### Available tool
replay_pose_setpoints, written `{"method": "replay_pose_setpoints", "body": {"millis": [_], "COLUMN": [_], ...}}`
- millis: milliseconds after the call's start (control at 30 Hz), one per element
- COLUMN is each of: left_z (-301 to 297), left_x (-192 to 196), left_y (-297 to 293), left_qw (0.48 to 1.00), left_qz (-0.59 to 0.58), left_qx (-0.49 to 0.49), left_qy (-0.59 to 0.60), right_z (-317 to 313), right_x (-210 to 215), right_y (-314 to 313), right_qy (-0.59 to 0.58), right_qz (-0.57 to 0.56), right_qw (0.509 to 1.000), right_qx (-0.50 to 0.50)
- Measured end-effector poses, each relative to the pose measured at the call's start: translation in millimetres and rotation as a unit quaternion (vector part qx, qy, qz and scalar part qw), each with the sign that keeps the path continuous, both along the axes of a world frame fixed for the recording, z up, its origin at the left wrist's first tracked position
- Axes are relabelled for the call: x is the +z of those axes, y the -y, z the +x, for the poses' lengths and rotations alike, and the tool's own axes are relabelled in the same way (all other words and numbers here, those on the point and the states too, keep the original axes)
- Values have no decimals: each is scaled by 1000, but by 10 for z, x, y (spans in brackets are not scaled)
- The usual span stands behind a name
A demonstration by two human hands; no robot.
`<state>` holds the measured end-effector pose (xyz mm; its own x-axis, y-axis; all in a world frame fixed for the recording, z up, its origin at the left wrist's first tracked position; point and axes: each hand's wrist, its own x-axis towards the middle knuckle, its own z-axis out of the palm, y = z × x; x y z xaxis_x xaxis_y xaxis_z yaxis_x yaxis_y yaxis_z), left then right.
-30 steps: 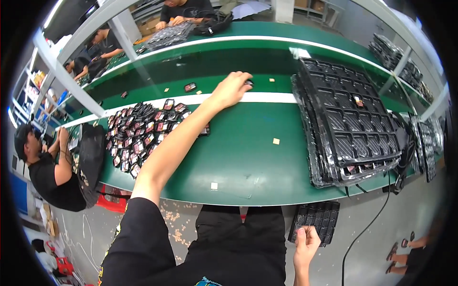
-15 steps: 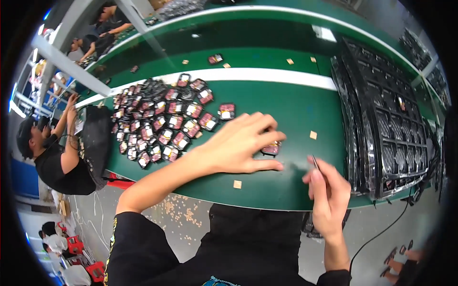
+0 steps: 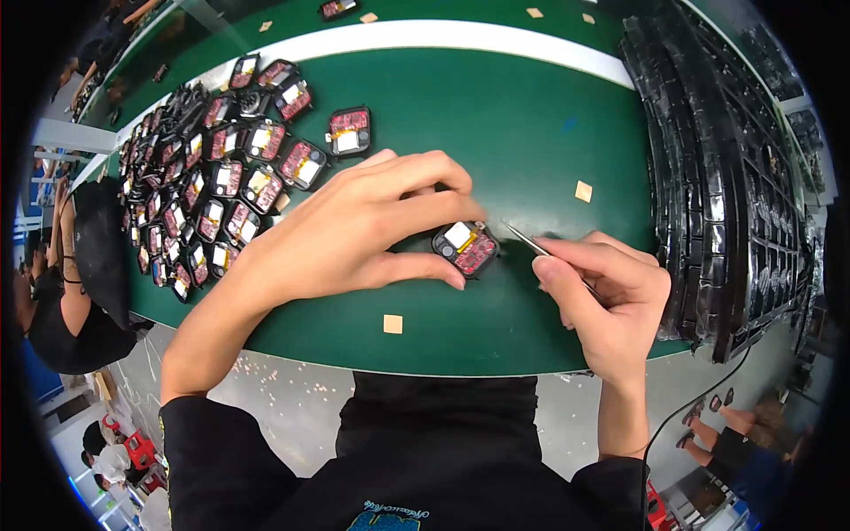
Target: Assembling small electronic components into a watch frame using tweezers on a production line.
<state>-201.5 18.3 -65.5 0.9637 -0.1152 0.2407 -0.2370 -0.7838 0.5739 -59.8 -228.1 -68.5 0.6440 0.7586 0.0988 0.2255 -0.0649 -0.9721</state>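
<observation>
A small black-cased device (image 3: 474,254) lies face up on the green table, showing a red circuit board and a white block with a yellow strip. Around it curls my left hand (image 3: 363,226), thumb at its near edge and a fingertip at its far edge, steadying it. Metal tweezers (image 3: 524,237) are pinched in my right hand (image 3: 611,296), their tips pointing left, just short of the device. Nearer to me on the table lies a small tan square (image 3: 393,324).
Many similar devices (image 3: 227,177) are heaped on the left, one device (image 3: 349,131) a little apart. Stacked black trays (image 3: 708,195) stand at the right edge. Another tan square (image 3: 583,191) lies near them. A white strip (image 3: 425,35) crosses the table's far side; a person (image 3: 80,292) sits at left.
My view has tilted down and closer. The tweezers, upright before, now point left toward the device. My left thumb and finger have closed in around the device.
</observation>
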Motion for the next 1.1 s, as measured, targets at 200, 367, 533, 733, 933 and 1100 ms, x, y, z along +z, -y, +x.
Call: {"method": "replay_pose_setpoints", "body": {"millis": [200,367,533,733,933,1100], "left_z": [21,42,68,79,83,84], "left_x": [-41,-18,-38,-41,-22,-41], "left_y": [39,48,12,31,61,70], "left_qw": [999,998,1000,999,999,999], "left_qz": [-32,-46,-22,-29,-16,-19], "left_qx": [10,27,18,20,43,42], "left_qy": [12,-17,-12,-4,-6,0], "right_z": [3,-2,-20,-37,-33,-80], "right_x": [-63,-75,-61,-79,-78,-149], "right_y": [12,-70,-85,-83,-65,-51], "right_qy": [148,185,187,193,220,300], "right_qz": [-14,-11,-36,-25,-10,0], "right_qw": [988,982,981,981,975,954], "right_qx": [27,24,22,16,11,-19]}}
